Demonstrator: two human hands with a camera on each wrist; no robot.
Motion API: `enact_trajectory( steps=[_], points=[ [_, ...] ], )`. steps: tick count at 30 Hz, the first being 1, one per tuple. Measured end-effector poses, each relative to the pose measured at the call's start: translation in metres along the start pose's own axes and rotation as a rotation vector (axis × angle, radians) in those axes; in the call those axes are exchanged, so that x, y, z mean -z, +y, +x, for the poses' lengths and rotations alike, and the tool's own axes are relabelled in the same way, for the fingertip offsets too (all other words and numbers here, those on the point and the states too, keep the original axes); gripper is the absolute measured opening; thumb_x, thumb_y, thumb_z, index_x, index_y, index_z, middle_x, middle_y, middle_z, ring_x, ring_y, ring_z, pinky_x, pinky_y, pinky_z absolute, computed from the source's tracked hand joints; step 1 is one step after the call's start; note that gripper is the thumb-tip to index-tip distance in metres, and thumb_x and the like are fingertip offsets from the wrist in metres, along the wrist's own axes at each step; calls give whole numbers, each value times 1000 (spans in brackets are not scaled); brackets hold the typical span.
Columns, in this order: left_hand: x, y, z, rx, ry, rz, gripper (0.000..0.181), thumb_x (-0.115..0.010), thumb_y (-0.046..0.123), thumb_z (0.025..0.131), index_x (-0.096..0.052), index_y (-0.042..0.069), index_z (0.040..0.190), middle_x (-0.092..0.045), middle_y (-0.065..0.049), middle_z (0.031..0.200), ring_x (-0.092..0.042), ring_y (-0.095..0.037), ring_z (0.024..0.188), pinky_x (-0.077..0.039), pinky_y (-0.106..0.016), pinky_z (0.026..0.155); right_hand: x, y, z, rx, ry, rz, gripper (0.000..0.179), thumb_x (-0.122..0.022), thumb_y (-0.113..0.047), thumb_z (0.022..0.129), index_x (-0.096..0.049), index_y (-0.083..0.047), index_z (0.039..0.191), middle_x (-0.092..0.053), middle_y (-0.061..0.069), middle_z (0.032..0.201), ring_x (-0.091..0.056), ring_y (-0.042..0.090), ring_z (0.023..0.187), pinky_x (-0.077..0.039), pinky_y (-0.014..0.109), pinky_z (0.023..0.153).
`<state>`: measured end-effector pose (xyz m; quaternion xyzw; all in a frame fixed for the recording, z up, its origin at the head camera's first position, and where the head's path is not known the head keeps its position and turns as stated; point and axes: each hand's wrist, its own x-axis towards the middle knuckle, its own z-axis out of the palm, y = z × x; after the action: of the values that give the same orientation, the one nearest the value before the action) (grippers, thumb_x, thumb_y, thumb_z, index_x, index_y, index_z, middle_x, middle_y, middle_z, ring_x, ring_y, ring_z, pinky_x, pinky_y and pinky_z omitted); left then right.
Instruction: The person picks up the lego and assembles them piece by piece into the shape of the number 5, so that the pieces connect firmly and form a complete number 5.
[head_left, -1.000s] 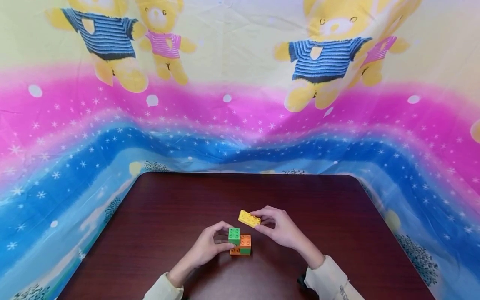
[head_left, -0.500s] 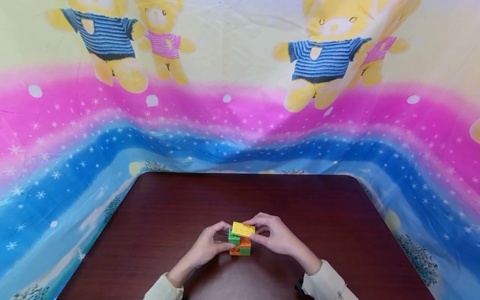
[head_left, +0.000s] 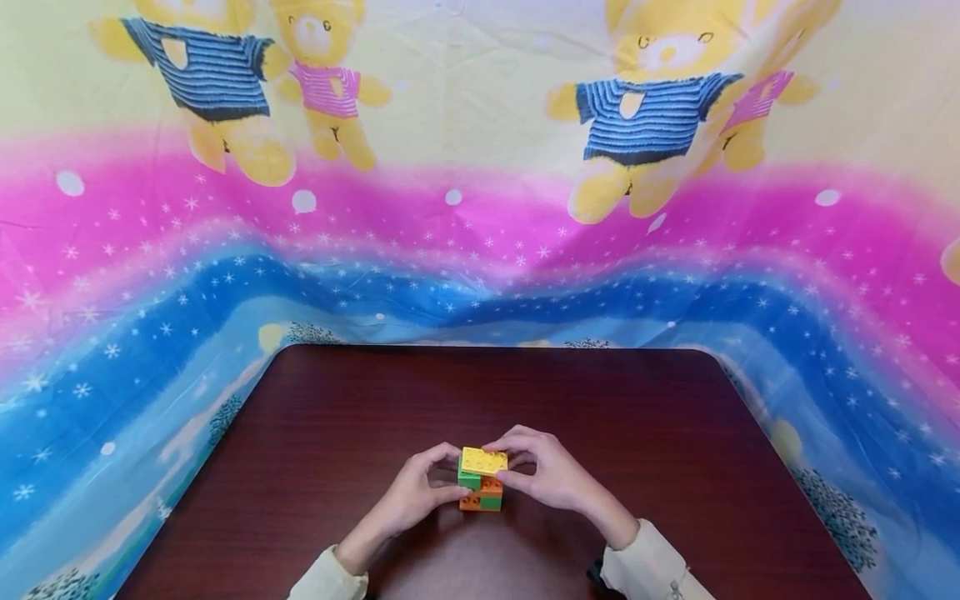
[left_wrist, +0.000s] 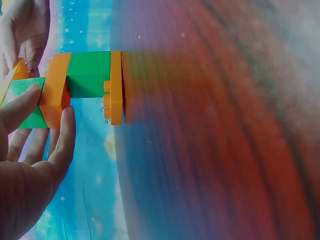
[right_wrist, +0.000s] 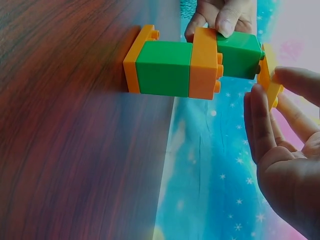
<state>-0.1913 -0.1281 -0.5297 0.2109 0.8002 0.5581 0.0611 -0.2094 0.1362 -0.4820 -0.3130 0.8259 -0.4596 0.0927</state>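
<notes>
A small stack of toy building bricks stands on the table: an orange base plate (right_wrist: 131, 75), a green brick (right_wrist: 164, 69), an orange brick (right_wrist: 202, 64) and an upper green brick (right_wrist: 239, 56). My left hand (head_left: 417, 490) grips the upper green brick from the left, thumb at its near side. Between the thumb and fingers of my right hand (head_left: 551, 477) is a yellow plate brick (head_left: 483, 460). It lies over the upper green brick and juts out to the right. In the right wrist view, it tilts against the studs, with a gap along part of it.
The dark brown wooden table (head_left: 360, 400) has rounded far corners. Behind it and along both sides hangs a cloth (head_left: 480, 242) printed with bears and snowflakes. Near the right sleeve (head_left: 648, 558) a small dark object is partly hidden.
My right hand has brought the yellow plate brick left and down, from beside the stack onto the upper green brick. The left hand has kept its grip and place.
</notes>
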Motion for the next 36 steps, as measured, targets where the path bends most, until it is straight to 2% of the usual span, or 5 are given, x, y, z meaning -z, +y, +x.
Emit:
enact_trajectory(
  steps=[9,17,22,36],
  points=[
    [-1,-1,0,-4,-9,-34,33,-84,16,88,-67,19,117,-72,-1,117,-71,-28,109,-58,-27,89,-6,-1,3,-13,47,-8,32,-80,-31,93,-75,-26,124,-67,-10,106,-66,8,95,-58,22,86],
    [-1,0,0,11,-18,-74,33,-83,13,89,-67,18,118,-71,-4,118,-70,-30,111,-59,-27,88,-10,-4,5,-2,103,-19,30,-83,-29,90,-78,-22,119,-69,-7,101,-65,7,86,-60,23,78],
    [-1,0,0,13,-13,-67,34,-83,13,88,-67,18,118,-71,-3,118,-70,-27,111,-59,-27,88,-12,-6,5,-6,111,-19,28,-83,-27,90,-79,-21,117,-68,-4,99,-64,7,81,-59,23,73],
    [-1,-1,1,20,-5,-78,35,-84,12,88,-68,18,118,-71,-5,119,-70,-27,111,-60,-27,87,-14,-11,5,-25,114,-71,27,-83,-26,90,-80,-20,116,-67,-5,97,-64,6,78,-57,23,70]
  ],
)
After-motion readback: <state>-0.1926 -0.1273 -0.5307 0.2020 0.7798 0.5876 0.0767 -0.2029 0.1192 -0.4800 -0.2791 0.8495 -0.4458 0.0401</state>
